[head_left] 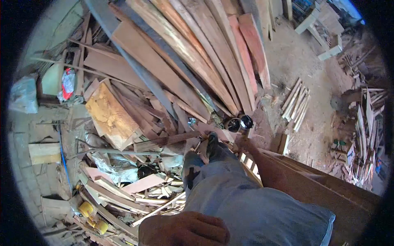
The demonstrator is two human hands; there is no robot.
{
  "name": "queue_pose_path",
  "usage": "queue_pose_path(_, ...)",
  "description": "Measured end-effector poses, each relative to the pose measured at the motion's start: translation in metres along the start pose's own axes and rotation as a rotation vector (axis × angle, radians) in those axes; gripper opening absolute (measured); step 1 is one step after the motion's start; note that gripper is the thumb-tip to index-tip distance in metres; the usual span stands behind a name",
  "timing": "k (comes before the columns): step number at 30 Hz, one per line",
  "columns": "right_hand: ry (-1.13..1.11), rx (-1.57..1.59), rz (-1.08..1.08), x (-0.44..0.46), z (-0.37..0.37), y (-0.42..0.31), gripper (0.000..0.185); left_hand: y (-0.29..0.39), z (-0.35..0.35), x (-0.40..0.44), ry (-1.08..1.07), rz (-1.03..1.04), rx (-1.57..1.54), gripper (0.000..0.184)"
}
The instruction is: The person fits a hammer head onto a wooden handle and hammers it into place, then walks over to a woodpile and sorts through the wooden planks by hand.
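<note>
My left hand [186, 229] is at the bottom of the head view, close in front of my grey-blue shirt [246, 201]. Its fingers are curled and pressed together; whatever lies inside them, if anything, is hidden. My right arm stretches forward along a long brown wooden piece [324, 184]. At the far end of that piece is my right hand [245, 143], small and dark, its fingers hard to make out. Just beyond it stand two dark round containers [240, 123] on the floor. One dark shoe [212, 141] shows below me.
Long planks [193, 53] lean in a fan ahead. Short sticks [295, 104] lie on the dusty floor to the right. Wood offcuts [156, 188] and a crumpled plastic sheet [115, 166] cover the left, with yellow containers [87, 209] nearby. Another wood pile [365, 131] lies far right.
</note>
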State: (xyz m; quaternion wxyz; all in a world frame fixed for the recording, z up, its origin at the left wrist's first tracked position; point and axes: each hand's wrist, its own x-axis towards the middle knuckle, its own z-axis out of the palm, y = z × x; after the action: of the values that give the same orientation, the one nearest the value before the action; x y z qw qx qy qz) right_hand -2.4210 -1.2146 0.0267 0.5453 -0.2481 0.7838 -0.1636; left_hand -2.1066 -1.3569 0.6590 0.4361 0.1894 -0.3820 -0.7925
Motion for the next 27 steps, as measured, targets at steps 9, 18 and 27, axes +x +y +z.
queue_pose_path(9, 0.051, 0.322, -0.156, -0.034, -0.024, -0.003, 0.048, -0.031, -0.024, 0.037, -0.450, 0.179, -0.271, 0.051)
queue_pose_path(18, -0.032, 0.162, -0.125, -0.025, -0.024, -0.012, 0.052, 0.007, -0.108, 0.079, 0.101, 0.362, 0.117, 0.054)
queue_pose_path(27, 0.060, 0.207, -0.022, -0.023, -0.044, -0.016, 0.056, 0.031, -0.217, 0.151, 0.561, 0.279, 0.951, 0.053)
